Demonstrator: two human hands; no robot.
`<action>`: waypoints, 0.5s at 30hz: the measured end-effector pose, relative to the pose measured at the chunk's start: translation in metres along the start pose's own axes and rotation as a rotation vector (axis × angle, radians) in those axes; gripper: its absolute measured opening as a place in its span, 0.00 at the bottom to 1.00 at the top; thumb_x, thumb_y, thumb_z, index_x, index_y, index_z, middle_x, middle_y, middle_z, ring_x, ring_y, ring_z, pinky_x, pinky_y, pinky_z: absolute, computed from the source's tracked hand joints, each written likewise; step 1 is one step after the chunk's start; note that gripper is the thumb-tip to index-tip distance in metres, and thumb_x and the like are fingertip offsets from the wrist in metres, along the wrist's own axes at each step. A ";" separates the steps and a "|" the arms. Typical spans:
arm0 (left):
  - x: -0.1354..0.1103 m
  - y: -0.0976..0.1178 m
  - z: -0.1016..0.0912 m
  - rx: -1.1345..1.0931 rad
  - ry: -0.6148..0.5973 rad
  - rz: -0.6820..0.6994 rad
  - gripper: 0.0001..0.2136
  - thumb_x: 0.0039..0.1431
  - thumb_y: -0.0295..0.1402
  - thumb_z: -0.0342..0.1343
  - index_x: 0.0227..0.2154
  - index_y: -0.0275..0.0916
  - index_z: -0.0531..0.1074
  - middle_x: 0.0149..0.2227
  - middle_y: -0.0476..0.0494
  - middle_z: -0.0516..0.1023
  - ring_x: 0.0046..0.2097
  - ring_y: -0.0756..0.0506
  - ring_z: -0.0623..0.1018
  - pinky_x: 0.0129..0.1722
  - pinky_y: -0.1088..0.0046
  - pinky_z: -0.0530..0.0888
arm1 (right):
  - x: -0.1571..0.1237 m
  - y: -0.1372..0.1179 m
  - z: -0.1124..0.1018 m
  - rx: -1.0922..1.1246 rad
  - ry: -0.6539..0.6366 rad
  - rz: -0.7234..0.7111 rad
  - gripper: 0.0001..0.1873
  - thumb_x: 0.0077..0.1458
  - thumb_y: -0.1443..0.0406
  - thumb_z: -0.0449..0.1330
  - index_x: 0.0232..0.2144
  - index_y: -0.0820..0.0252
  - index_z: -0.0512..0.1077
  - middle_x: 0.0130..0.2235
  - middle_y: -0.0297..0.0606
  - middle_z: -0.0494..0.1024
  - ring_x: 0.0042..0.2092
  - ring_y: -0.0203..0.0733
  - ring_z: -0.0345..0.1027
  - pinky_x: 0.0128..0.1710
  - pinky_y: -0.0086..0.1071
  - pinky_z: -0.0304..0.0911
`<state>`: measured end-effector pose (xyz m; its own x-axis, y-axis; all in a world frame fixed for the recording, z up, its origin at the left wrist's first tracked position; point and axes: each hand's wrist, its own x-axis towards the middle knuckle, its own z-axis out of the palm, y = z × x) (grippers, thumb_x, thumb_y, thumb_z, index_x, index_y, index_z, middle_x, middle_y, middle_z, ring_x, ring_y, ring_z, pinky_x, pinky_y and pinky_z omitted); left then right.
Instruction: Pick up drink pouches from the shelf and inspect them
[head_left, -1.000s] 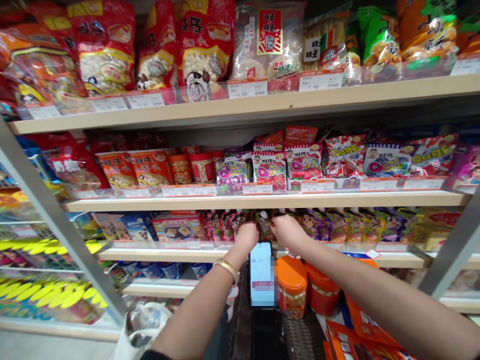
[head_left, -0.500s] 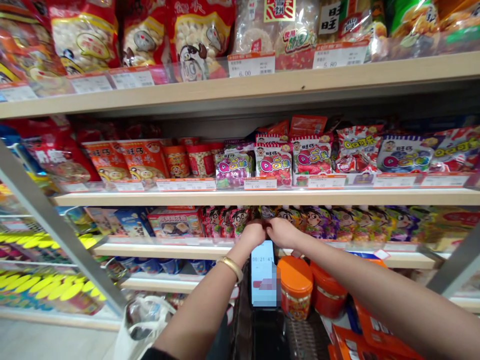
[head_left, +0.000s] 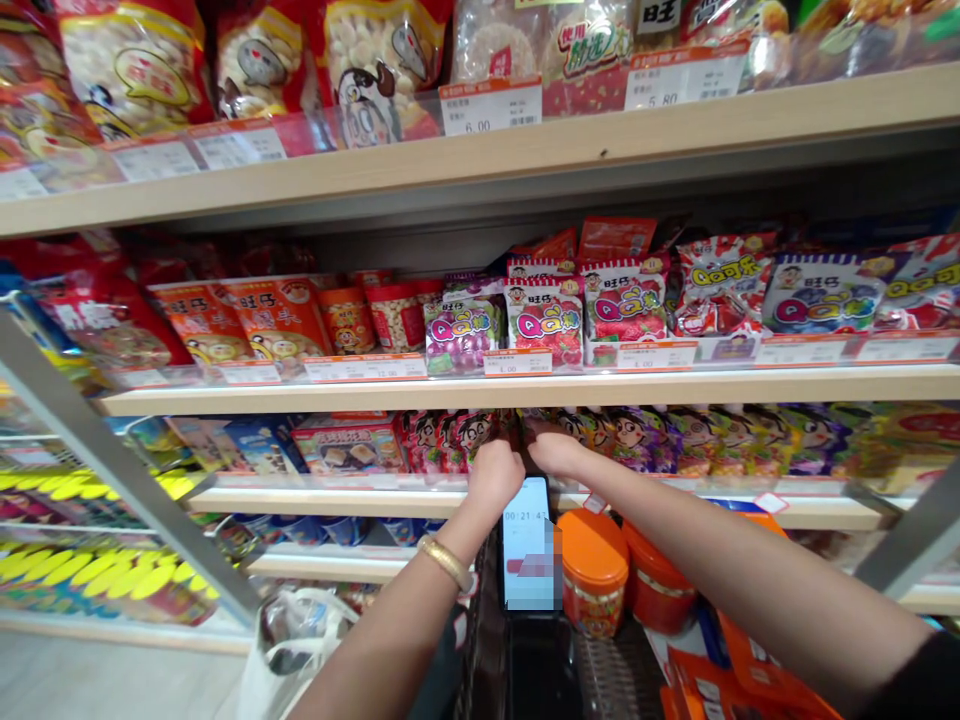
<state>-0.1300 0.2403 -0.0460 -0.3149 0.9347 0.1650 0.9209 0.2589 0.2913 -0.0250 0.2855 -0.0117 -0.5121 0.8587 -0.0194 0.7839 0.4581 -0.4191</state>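
Observation:
Both hands reach into the lower shelf among upright snack pouches with cartoon faces. My left hand (head_left: 496,472) is curled closed at the shelf front, beside red pouches (head_left: 450,442); what lies in its fingers is hidden. A gold bangle (head_left: 445,563) circles that wrist. My right hand (head_left: 556,447) is just to the right and deeper in, its fingers bent into a dark gap near yellow pouches (head_left: 598,432). Its fingertips are hard to see, and I cannot make out what they grip. Purple pouches (head_left: 637,440) stand farther right in the same row.
Below my hands are a lit phone (head_left: 525,545) and orange-lidded tubs (head_left: 592,570) in a dark woven basket (head_left: 619,672). The shelf edge (head_left: 540,388) above holds bagged gummies (head_left: 544,325). A metal post (head_left: 127,460) and a white bag (head_left: 289,650) are at left.
My hands, close together before, are now slightly apart. The left has come down and left; the right reaches a little farther in. The view has shifted slightly.

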 end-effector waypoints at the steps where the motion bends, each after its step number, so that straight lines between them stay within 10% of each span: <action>1: -0.001 0.001 0.000 -0.002 0.010 -0.006 0.14 0.58 0.28 0.47 0.38 0.28 0.77 0.39 0.27 0.80 0.45 0.39 0.79 0.47 0.70 0.72 | 0.001 0.000 0.000 0.004 0.000 0.000 0.15 0.61 0.61 0.56 0.49 0.61 0.68 0.49 0.42 0.72 0.46 0.43 0.70 0.45 0.42 0.69; 15: 0.001 0.004 0.002 -0.106 0.025 0.015 0.20 0.56 0.26 0.48 0.52 0.34 0.70 0.49 0.29 0.76 0.46 0.39 0.78 0.46 0.70 0.72 | 0.003 0.001 0.001 0.035 0.000 0.003 0.15 0.61 0.61 0.56 0.49 0.61 0.68 0.49 0.41 0.73 0.46 0.42 0.70 0.44 0.42 0.69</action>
<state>-0.1263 0.2429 -0.0466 -0.3081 0.9315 0.1935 0.8965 0.2162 0.3868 -0.0261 0.2886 -0.0131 -0.5099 0.8600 -0.0202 0.7723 0.4474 -0.4509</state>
